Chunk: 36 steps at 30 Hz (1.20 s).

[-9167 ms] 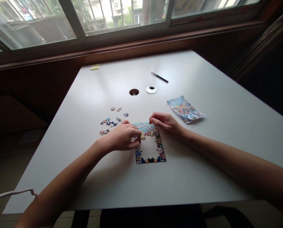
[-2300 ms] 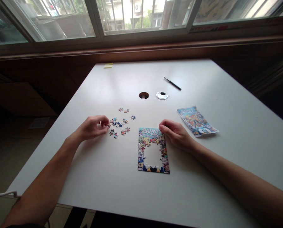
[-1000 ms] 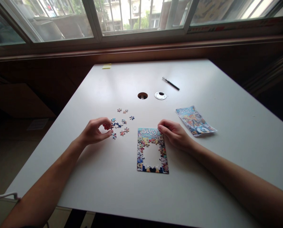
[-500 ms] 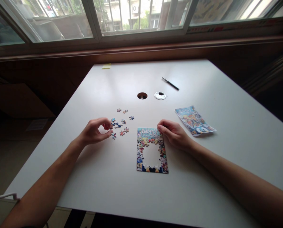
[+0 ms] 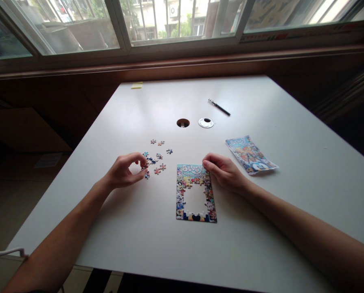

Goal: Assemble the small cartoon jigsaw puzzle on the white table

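Note:
A small colourful jigsaw puzzle [image 5: 196, 193] lies on the white table [image 5: 182, 244]; its border is filled in and its middle is an open white gap. My right hand [image 5: 223, 171] rests with curled fingers against the puzzle's top right corner. My left hand [image 5: 125, 171] hovers by the loose puzzle pieces [image 5: 156, 156] to the left of the puzzle, thumb and forefinger pinched on a small puzzle piece [image 5: 144, 166].
A printed picture packet [image 5: 249, 155] lies right of the puzzle. Farther back are a cable hole [image 5: 183, 122], its round cap [image 5: 205, 122], a black pen [image 5: 219, 107] and a yellow sticky pad [image 5: 137, 85]. A window runs behind the table.
My left hand left the puzzle, reached the loose pieces and pinched one, drifting slightly toward the puzzle in the last second. My right hand has stayed at the puzzle's top right corner.

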Tool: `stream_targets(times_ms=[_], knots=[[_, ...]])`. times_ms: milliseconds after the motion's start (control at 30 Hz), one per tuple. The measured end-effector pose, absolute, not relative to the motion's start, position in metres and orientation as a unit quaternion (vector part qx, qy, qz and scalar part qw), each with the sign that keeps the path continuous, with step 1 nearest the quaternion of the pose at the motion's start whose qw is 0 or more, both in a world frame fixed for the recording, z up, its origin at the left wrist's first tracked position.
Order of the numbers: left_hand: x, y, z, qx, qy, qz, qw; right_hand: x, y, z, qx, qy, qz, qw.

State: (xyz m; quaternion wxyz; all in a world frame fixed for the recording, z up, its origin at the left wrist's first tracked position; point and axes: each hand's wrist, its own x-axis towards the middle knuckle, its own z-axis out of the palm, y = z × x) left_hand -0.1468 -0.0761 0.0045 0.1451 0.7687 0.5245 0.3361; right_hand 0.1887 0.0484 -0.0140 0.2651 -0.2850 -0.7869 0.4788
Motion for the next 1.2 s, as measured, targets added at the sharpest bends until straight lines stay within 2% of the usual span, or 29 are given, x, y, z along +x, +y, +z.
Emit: stream_targets(times_ms=[833, 1200], knots=[[-0.119, -0.073, -0.001, 0.797, 0.466, 0.354, 0.15, 0.188, 0.05, -0.016, -0.278, -0.79, 0.477, 0.267], [-0.102, -0.068, -0.005, 0.806, 0.432, 0.398, 0.081, 0.187, 0.049, -0.017, -0.279, -0.793, 0.467, 0.274]])
